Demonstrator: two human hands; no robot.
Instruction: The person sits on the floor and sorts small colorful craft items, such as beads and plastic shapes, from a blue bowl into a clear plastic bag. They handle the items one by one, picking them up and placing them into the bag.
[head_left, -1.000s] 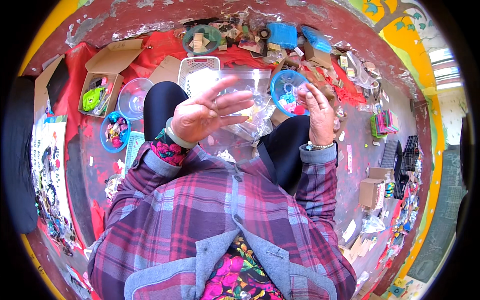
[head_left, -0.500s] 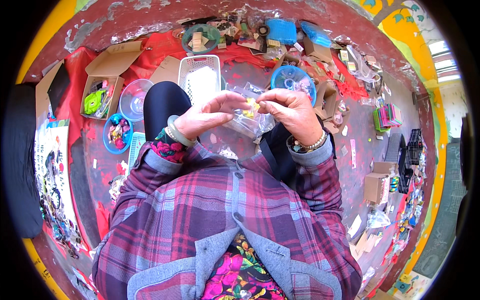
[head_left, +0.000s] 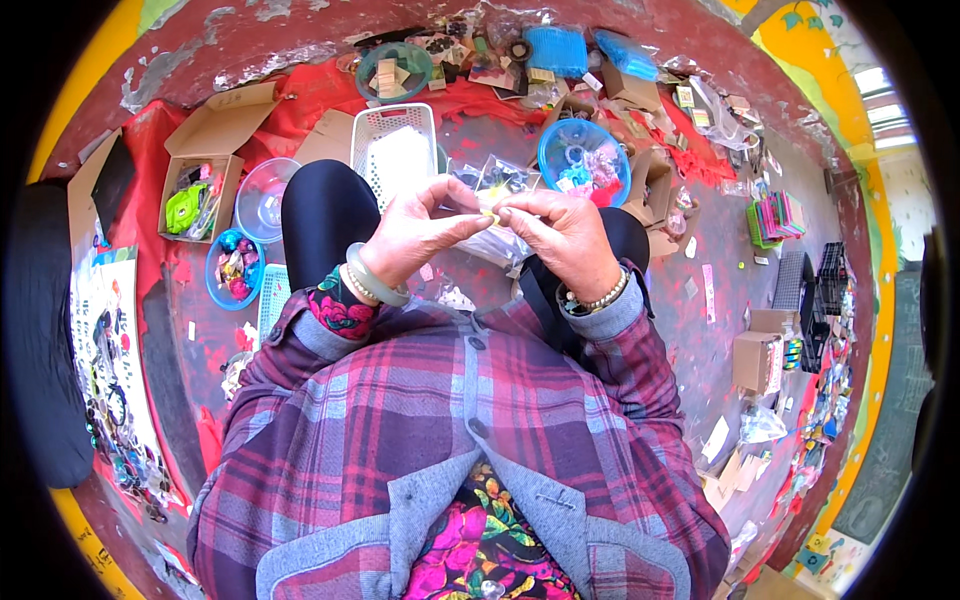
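In front of my chest, between my knees, my two hands meet fingertip to fingertip. My left hand (head_left: 412, 237) has its thumb and curled fingers brought together at a tiny yellow piece (head_left: 489, 212), too small to make out. On the other side of this piece, my right hand (head_left: 567, 238) pinches with thumb and forefinger. Below the fingers lie see-through plastic bags (head_left: 497, 246), partly covered by my hands. A white perforated basket (head_left: 431, 122) with white contents stands just beyond my left hand. Past my right hand is a blue round basin (head_left: 545, 160) holding pink and blue items.
At the left are an open cardboard box (head_left: 228, 195) with a green item, a see-through basin (head_left: 262, 215) and a blue bowl (head_left: 215, 290) of shiny coloured things. A green basin (head_left: 364, 78) stands far ahead. Small cartons (head_left: 752, 362) and black baskets (head_left: 817, 325) sit at the right.
My hands have come closer together. The left fingers, apart before, have closed in on the yellow piece by the right fingertips. The right hand has shifted slightly left.
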